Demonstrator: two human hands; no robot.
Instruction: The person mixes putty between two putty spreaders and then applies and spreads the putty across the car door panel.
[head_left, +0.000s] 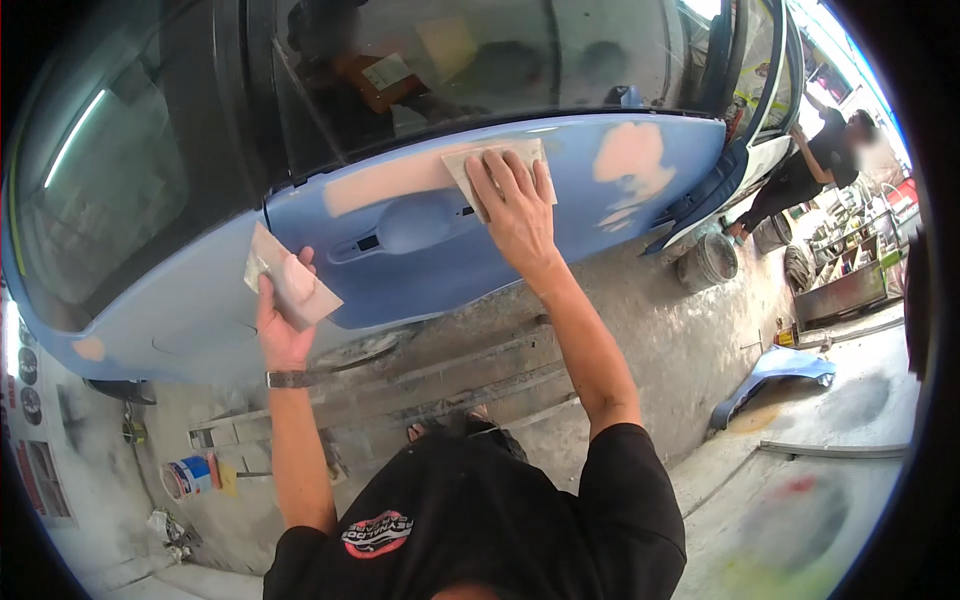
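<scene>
A blue car door [420, 270] with patches of pinkish filler [390, 178] fills the upper view. My right hand [517, 215] lies over a pale, flat putty spreader [462, 163], fingers pressing it against the door just below the window, at the right end of a long filler strip. Lower left, my left hand [285, 335] grips a thin squarish putty board [318, 305] with a lump of pink putty [297, 278] on it. That board is held in front of the door, near its left seam. Part of the right palm is hidden.
At the right, another person [825, 150] leans toward the car beside two buckets [708, 262]. A blue body panel [775, 375] and a shelf of tools [845, 285] stand there. A paint can [187, 478] sits on the floor at lower left.
</scene>
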